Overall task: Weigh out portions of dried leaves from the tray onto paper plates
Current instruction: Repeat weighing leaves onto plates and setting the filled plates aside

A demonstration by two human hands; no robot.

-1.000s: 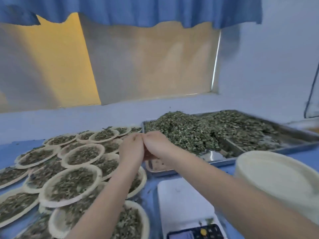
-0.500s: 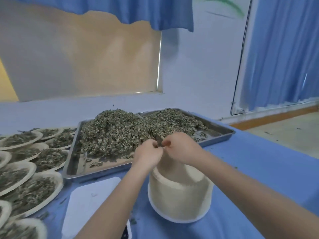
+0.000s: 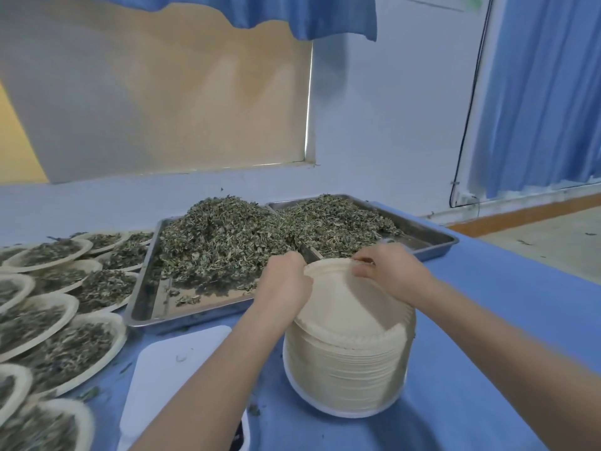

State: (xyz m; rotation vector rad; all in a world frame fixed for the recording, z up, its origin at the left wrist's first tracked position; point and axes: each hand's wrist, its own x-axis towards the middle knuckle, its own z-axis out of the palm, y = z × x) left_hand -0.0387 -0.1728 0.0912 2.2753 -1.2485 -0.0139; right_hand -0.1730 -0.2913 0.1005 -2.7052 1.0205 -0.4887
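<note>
1. Two hands, left hand (image 3: pixel 286 281) and right hand (image 3: pixel 388 271), pinch the top plate's far rim on the plate stack (image 3: pixel 348 362).
2. No writing is legible.
3. Leaf tray (image 3: pixel 143 307) lies just beyond the hands.

Two bare, sleeveless forearms, no jewellery

text: none legible | labels: none | numbers: none
</note>
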